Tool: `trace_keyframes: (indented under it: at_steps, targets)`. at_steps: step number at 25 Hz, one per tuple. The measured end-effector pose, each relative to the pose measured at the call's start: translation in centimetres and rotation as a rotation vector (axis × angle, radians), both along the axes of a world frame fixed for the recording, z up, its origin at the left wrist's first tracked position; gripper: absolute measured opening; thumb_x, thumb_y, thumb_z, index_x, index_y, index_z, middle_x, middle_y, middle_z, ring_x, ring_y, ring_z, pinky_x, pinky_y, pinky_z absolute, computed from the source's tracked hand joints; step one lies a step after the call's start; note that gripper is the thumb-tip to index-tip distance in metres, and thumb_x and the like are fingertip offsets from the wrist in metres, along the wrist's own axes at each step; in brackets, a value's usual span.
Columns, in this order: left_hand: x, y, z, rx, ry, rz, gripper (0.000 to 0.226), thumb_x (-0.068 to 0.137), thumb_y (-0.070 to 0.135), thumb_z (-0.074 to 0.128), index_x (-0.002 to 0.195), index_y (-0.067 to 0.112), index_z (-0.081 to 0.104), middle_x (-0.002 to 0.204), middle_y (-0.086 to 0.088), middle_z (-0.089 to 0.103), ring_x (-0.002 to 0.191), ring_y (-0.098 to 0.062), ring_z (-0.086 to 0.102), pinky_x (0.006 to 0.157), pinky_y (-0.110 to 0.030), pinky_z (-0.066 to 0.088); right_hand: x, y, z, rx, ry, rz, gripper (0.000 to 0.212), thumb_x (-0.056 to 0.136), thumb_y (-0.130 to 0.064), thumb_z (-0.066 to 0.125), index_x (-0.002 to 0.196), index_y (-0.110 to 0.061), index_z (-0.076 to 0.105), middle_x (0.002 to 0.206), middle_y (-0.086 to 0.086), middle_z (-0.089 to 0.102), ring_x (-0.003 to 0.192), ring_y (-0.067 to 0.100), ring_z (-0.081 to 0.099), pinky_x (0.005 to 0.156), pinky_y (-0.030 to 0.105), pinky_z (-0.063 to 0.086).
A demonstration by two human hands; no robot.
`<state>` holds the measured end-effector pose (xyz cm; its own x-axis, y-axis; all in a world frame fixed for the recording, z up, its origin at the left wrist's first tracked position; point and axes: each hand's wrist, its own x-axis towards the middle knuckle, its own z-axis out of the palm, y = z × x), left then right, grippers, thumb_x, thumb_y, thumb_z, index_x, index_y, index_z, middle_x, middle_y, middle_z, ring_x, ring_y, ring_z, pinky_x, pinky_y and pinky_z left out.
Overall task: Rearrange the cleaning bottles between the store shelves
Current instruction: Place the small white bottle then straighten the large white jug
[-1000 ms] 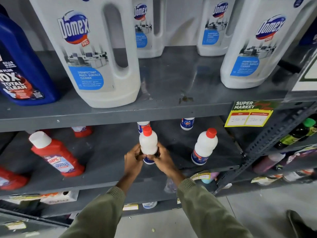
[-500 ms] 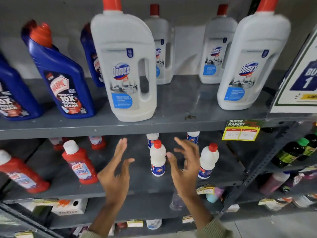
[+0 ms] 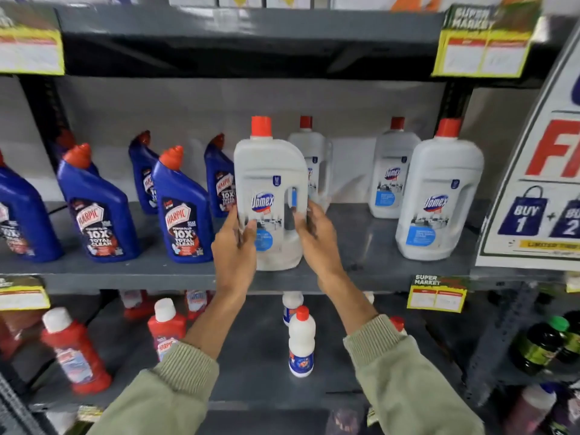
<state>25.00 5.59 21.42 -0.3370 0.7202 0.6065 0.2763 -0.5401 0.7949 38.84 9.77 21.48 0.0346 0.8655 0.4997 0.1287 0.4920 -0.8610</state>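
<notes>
here, both hands' fingers point(image 3: 248, 229) clasping one of four white domex bottles point(image 3: 270, 196), five blue harpic bottles point(image 3: 183, 208)

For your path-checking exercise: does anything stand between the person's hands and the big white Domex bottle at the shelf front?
Nothing visible does. The left hand and right hand already flank the Domex bottle, fingers on its sides.

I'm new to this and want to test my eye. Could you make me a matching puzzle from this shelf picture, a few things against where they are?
Things:
1. big white bottle
2. blue bottles
3. small white bottle
4. red bottles

Places:
A. lower shelf, left side
B. held between both hands
C. lower shelf, between the sleeves
D. middle shelf, left side

Pairs: 1-B, 2-D, 3-C, 4-A. The left hand and right hand hold its sides.
</notes>
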Motion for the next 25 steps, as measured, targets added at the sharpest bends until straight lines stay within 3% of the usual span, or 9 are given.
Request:
trace_keyframes:
  at_steps: [2,4,7,10,15,25]
  targets:
    - [-0.2,0.8,0.2,-0.089,-0.057,0.09,0.028,0.096,0.014,0.057,0.123,0.013,0.063,0.112,0.001,0.073,0.094,-0.001,0.067,0.084,-0.019,0.058,-0.3,0.2,-0.2,-0.05,0.055,0.007,0.051,0.091,-0.038,0.058,0.14,-0.023,0.051,0.132,0.002,0.068,0.123,0.014,0.064,0.109,0.042,0.05]
    - [-0.3,1.4,0.2,-0.123,-0.05,0.186,0.023,0.092,0.012,0.062,0.114,0.012,0.069,0.105,-0.001,0.075,0.092,-0.009,0.069,0.08,-0.027,0.06,-0.1,0.1,0.3,-0.081,0.086,0.015,0.04,0.097,-0.016,0.058,0.136,-0.017,0.053,0.127,0.008,0.071,0.118,0.017,0.067,0.103,0.031,0.053]
    - [0.4,2.2,0.5,-0.153,-0.021,0.181,0.013,0.088,0.013,0.067,0.1,0.013,0.071,0.092,0.005,0.074,0.094,-0.017,0.072,0.083,-0.039,0.06,0.9,-0.1,1.1,-0.103,0.108,-0.005,0.038,0.098,-0.009,0.056,0.136,-0.016,0.053,0.122,0.008,0.073,0.111,0.02,0.07,0.092,0.022,0.053]
    - [2.3,3.1,0.9,-0.194,-0.023,0.112,0.009,0.088,0.014,0.068,0.095,0.017,0.072,0.087,0.009,0.073,0.089,-0.011,0.071,0.084,-0.039,0.06,2.7,0.5,1.4,-0.123,0.116,-0.048,0.037,0.099,-0.007,0.054,0.135,-0.016,0.053,0.121,0.009,0.073,0.107,0.022,0.072,0.091,0.027,0.055]
    - [4.9,4.6,0.8,-0.201,-0.016,0.042,0.016,0.088,0.017,0.067,0.103,0.02,0.073,0.097,0.008,0.077,0.091,-0.007,0.072,0.089,-0.04,0.059,5.3,1.6,1.4,-0.152,0.109,-0.111,0.04,0.1,-0.005,0.053,0.137,-0.022,0.053,0.123,0.006,0.073,0.111,0.021,0.071,0.102,0.041,0.055]
    - [5.1,4.4,0.5,-0.155,-0.005,0.029,0.025,0.09,0.017,0.066,0.115,0.016,0.069,0.111,-0.001,0.076,0.095,-0.008,0.07,0.085,-0.034,0.06,5.5,1.8,0.3,-0.115,0.097,-0.107,0.042,0.1,-0.013,0.054,0.14,-0.025,0.053,0.131,0.001,0.07,0.121,0.016,0.065,0.106,0.041,0.053]
